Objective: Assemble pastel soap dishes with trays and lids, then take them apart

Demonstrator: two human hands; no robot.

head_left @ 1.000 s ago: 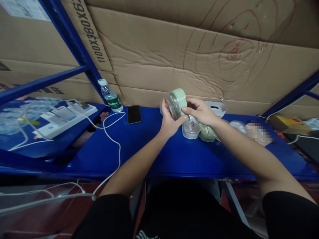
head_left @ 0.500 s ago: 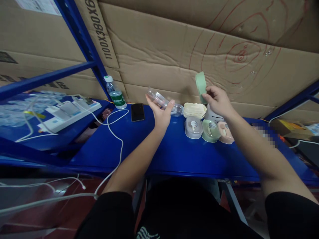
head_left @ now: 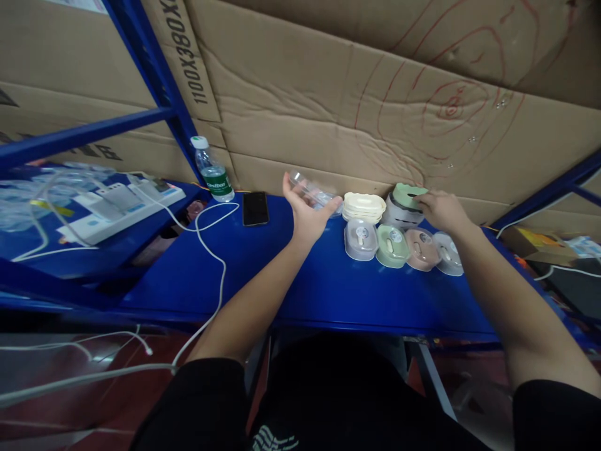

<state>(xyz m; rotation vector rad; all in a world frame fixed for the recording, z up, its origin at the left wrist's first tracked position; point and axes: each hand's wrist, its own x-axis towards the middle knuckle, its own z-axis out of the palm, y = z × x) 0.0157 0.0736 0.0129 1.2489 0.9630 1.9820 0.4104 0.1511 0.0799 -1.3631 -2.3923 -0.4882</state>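
- While bare blue surface lies nearest the body, four oval boxes stand side by side beyond it: lilac, green, pink and a pale grey one partly behind the right forearm.
- Each box appears closed under its clear cover, so these four look finished.
- The left hand is tilted up, thumb and fingers spread around a clear plastic cover; blur hides its exact outline.
- The right hand pinches the edge of a light green piece, which sits over a pile of pale parts behind the row. Whether it rests fully on them, I cannot tell.
- Cover and green piece are well apart, one per hand, so that pair is separated.
- Beside that pile, a cream stack stands behind the lilac and green boxes; how much handling remains for either is unclear.
- Farther left are a phone and an upright bottle, with cardboard behind everything.
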